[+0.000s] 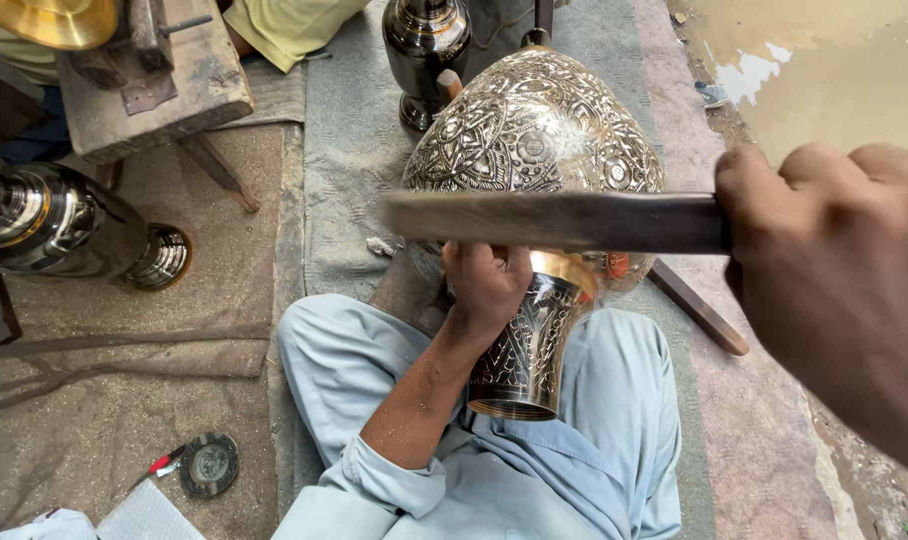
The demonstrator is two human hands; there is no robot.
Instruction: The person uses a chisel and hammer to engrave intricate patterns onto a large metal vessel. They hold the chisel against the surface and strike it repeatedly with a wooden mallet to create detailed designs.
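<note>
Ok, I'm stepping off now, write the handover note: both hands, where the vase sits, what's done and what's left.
Left hand: pressed on the engraved vase at its neck; whatever it may hold is hidden.
Right hand: gripping a flat dark bar, raised across the vase.
Vase lies on the lap, foot toward the person.
Done: body and foot show dense engraving.
Left: cannot tell which patches are unfinished.

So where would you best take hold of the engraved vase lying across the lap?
Probably at the narrow neck, where the left hand already grips the engraved vase. The belly looks too wide for one hand, while the neck is slim, so come from the open-mouth end nearest the person.
</note>
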